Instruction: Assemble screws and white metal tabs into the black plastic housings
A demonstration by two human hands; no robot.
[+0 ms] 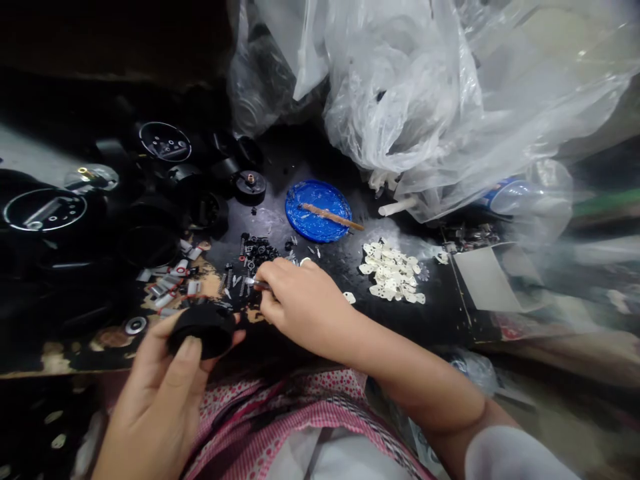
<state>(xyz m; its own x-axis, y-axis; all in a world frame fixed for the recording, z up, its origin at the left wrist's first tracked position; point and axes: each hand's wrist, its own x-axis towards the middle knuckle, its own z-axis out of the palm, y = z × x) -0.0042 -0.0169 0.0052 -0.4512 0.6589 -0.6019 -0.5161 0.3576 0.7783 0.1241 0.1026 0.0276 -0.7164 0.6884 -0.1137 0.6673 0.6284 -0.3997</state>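
My left hand (pixel 170 387) is closed around a black round housing (pixel 203 328), tilted, with its dark hollow side showing. My right hand (pixel 300 300) pinches a thin metal tool, perhaps tweezers (pixel 260 285), whose tip reaches a pile of small black springs and screws (pixel 260 257). Much of the tool is hidden by my fingers. Left of the pile lie several small grey cylinders with red ends (pixel 170 283). Beyond it sits a blue lid (pixel 315 223) smeared with something shiny, with a brown stick (pixel 333 217) across it.
Cream-coloured flat plates (pixel 393 270) are heaped to the right. Several black round housings (pixel 165 141) crowd the left side, along with a black disc with a brass stud (pixel 250 187). Clear plastic bags (pixel 400 87) hang over the back. A grey box flap (pixel 495 278) stands at right.
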